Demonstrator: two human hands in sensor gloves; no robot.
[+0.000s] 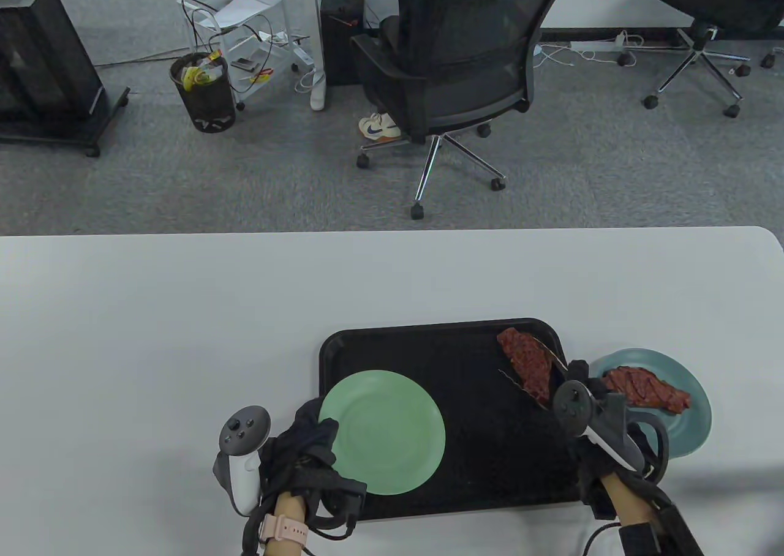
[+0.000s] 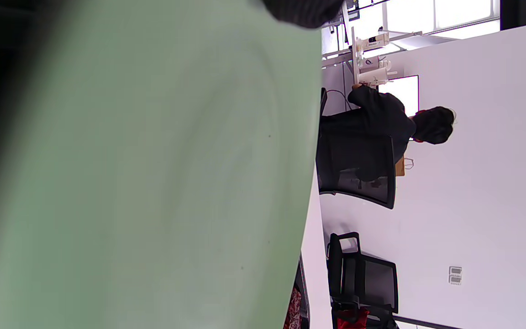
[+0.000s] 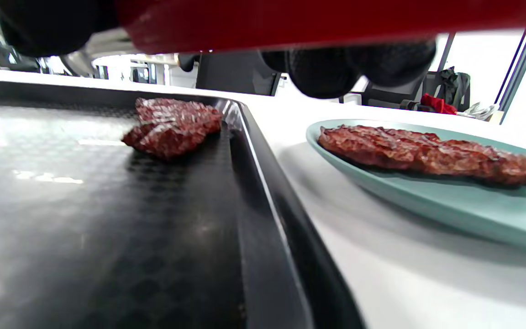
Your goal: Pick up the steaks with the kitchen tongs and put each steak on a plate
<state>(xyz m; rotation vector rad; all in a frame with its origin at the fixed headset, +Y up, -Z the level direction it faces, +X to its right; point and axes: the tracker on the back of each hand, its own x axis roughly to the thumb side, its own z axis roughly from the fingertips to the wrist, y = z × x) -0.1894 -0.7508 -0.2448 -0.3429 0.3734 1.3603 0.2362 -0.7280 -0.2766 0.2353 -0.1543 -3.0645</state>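
Observation:
A black tray (image 1: 490, 452) lies on the white table. On its left part sits a light green plate (image 1: 386, 439) with nothing on it; my left hand (image 1: 309, 433) grips its left rim, and the plate (image 2: 153, 183) fills the left wrist view. One steak (image 1: 528, 363) lies in the tray's far right corner, with the metal tongs (image 1: 548, 351) straddling it, one arm on either side. My right hand (image 1: 582, 390) holds the tongs' red handle (image 3: 290, 18). A second steak (image 1: 646, 389) rests on the blue plate (image 1: 692, 433), just right of the tray.
The tray's raised rim (image 3: 263, 192) separates the tray steak (image 3: 171, 125) from the blue plate (image 3: 473, 214). Beyond the table's far edge are an office chair (image 1: 465, 78) with a seated person and a bin (image 1: 203, 93).

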